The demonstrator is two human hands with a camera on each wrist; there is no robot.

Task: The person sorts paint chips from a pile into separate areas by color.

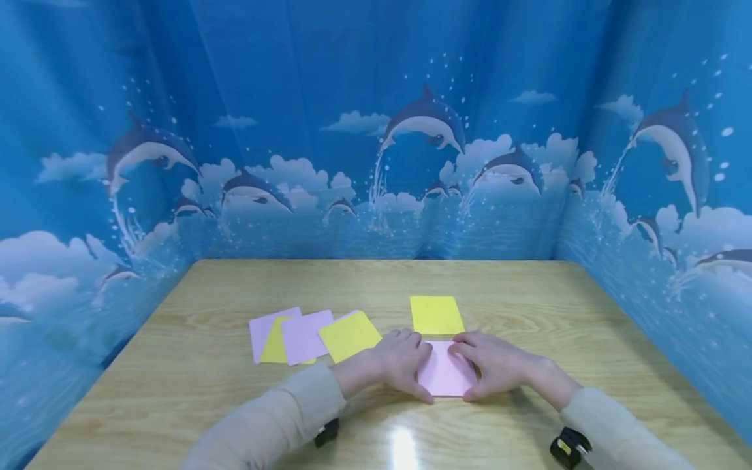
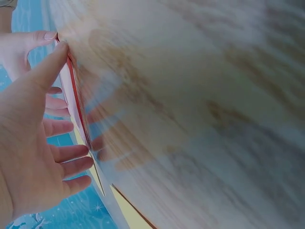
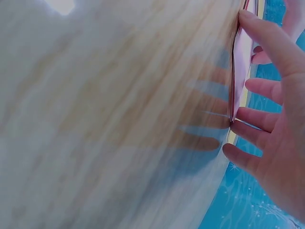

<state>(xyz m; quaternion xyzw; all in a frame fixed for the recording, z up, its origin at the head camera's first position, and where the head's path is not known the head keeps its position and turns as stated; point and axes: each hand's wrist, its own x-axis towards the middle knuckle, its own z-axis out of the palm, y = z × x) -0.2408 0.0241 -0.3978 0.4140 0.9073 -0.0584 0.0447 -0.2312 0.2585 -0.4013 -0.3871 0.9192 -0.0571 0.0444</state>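
A light pink square of paper point(image 1: 445, 369) lies on the table between both hands, with a faint crease down its middle. My left hand point(image 1: 402, 362) holds its left side, thumb at the near corner and fingers at the far one. On the right side my right hand point(image 1: 496, 364) holds it the same way. The left wrist view shows the pink paper point(image 2: 71, 93) nearly edge-on, with a red edge, beside the left hand point(image 2: 33, 129). In the right wrist view the right hand point(image 3: 276, 105) spans the pink paper point(image 3: 241, 62), also edge-on.
A yellow square point(image 1: 437, 314) lies just beyond the pink one. To the left, overlapping squares are spread out: a yellow one point(image 1: 350, 336) near the left hand, pink ones point(image 1: 307, 335) beside it. Dolphin-print curtains point(image 1: 329, 78) border the wooden table point(image 1: 194, 391).
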